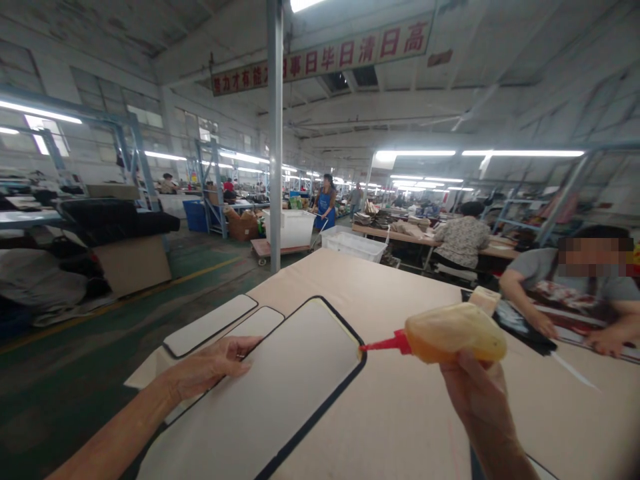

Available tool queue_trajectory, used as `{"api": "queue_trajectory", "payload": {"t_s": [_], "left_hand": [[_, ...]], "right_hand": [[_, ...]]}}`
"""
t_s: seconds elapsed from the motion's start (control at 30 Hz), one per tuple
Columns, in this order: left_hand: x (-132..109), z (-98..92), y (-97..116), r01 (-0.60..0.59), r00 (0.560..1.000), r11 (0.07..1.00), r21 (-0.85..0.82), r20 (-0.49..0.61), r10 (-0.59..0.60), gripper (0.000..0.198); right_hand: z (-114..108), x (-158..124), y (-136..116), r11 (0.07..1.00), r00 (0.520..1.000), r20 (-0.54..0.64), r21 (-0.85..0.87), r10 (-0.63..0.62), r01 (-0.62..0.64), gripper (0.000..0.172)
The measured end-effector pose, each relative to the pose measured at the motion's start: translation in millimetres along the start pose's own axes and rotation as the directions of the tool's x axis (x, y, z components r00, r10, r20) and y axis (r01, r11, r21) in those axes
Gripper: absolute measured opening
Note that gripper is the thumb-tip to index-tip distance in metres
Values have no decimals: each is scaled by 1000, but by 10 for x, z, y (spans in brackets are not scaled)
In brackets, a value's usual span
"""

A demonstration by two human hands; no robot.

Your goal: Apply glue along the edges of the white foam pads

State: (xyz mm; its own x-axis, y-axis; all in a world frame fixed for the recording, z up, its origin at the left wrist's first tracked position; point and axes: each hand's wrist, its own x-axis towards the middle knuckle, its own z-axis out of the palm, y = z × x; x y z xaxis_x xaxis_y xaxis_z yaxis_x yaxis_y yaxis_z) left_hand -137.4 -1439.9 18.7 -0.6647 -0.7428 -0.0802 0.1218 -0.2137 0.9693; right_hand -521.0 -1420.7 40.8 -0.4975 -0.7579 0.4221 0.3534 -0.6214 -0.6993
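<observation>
My right hand (475,383) is wrapped round a squeeze bottle (453,333) of amber liquid, most likely glue. The bottle lies nearly level, and its red nozzle tip meets the far right corner of a white panel (285,373) with black edging. A pale yellowish strip runs along that panel's far edge up to the nozzle. With thumb on top and fingers at the left edge, my left hand (220,363) grips the panel. Beyond that hand lie two more black-edged panels, a larger one (213,327) and a partly covered one (253,323).
A beige-topped table (400,413) carries the panels. At right, a co-worker (575,293) handles dark material beside a tape roll (485,300). A metal post (275,133) rises behind the table's far end, near a white bin (290,228) on a trolley.
</observation>
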Motion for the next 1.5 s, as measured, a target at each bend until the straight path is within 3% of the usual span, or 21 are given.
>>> {"api": "queue_trajectory", "payload": {"t_s": [0.2, 0.5, 0.73, 1.0, 1.5], "left_hand": [[60, 87, -50, -35, 999, 999, -26, -24, 34, 61], [187, 113, -239, -74, 994, 993, -92, -88, 66, 62], [236, 130, -299, -104, 989, 984, -144, -117, 87, 56], [254, 156, -250, -113, 983, 977, -183, -165, 83, 54], [262, 40, -174, -131, 979, 972, -197, -182, 95, 59]], "right_hand": [[-54, -110, 41, 1000, 1000, -24, -24, -4, 3, 38], [5, -226, 69, 998, 991, -122, -41, -48, 43, 31], [71, -329, 112, 1000, 995, -97, -3, -23, 23, 40], [170, -436, 155, 1000, 997, -76, -17, -9, 7, 39], [324, -641, 227, 996, 996, -34, -36, 79, -80, 43]]}}
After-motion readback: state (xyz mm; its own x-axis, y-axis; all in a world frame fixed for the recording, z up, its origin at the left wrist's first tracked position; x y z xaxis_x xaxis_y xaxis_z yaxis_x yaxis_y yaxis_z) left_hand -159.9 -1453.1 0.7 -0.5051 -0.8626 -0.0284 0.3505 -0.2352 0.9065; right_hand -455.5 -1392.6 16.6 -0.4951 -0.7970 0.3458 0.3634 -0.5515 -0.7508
